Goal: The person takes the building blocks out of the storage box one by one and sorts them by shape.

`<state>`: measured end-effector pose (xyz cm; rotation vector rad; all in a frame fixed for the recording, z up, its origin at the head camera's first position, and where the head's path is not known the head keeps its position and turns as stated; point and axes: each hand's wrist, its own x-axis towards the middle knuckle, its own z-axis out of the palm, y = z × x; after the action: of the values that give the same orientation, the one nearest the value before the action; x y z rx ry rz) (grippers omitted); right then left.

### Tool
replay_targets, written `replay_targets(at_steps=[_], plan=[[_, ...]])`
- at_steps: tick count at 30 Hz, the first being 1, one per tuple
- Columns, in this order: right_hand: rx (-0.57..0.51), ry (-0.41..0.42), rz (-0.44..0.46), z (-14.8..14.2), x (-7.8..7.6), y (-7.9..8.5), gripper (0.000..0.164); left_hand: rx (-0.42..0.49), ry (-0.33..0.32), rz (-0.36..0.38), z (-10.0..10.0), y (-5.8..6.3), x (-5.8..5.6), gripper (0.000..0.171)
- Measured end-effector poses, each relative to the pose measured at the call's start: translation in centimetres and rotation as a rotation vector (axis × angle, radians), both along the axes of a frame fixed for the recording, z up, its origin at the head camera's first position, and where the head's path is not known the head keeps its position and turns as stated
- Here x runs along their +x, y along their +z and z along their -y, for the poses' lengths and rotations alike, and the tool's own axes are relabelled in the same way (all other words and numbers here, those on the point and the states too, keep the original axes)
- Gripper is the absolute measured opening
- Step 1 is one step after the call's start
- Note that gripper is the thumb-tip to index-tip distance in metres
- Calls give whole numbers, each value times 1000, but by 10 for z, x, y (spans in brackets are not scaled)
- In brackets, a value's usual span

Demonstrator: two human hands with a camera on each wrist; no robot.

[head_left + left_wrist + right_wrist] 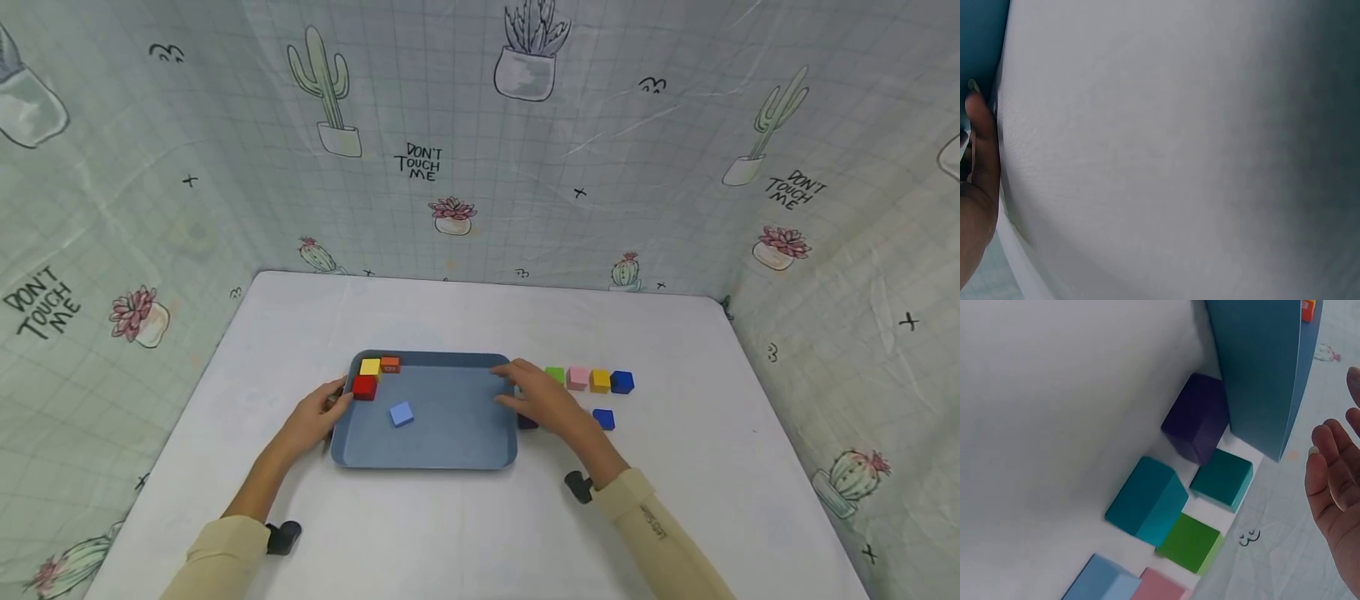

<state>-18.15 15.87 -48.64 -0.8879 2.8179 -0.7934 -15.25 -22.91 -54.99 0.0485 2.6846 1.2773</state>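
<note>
A blue-grey tray (450, 433) lies on the white table. My left hand (311, 419) holds its left rim, thumb at the edge; in the left wrist view the thumb (984, 137) lies along the tray's blue side (982, 44). Over the right rim hovers my right hand (536, 398), its fingers spread and nothing in them. Inside the tray, a red block (364, 388), a yellow block (371, 367) and an orange block (390, 364) sit in the far left corner. A light blue block (401, 414) lies turned at an angle nearer its middle.
Right of the tray stand a dark purple block (1196, 419), two teal blocks (1147, 500), and a green block (1190, 544). Pink (577, 378), yellow (600, 381) and dark blue (622, 382) blocks continue the far row. Another blue block (603, 419) lies nearer. Printed cloth (480, 167) walls the table.
</note>
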Motion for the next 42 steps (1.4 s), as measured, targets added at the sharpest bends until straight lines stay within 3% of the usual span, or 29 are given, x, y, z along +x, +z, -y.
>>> replay_targets(at_steps=[21, 42], plan=[[38, 134, -74, 34, -4, 7, 43, 33, -3, -5, 1, -1, 2, 61], [93, 166, -78, 59, -12, -2, 42, 42, 1, -17, 1, -1, 2, 59]])
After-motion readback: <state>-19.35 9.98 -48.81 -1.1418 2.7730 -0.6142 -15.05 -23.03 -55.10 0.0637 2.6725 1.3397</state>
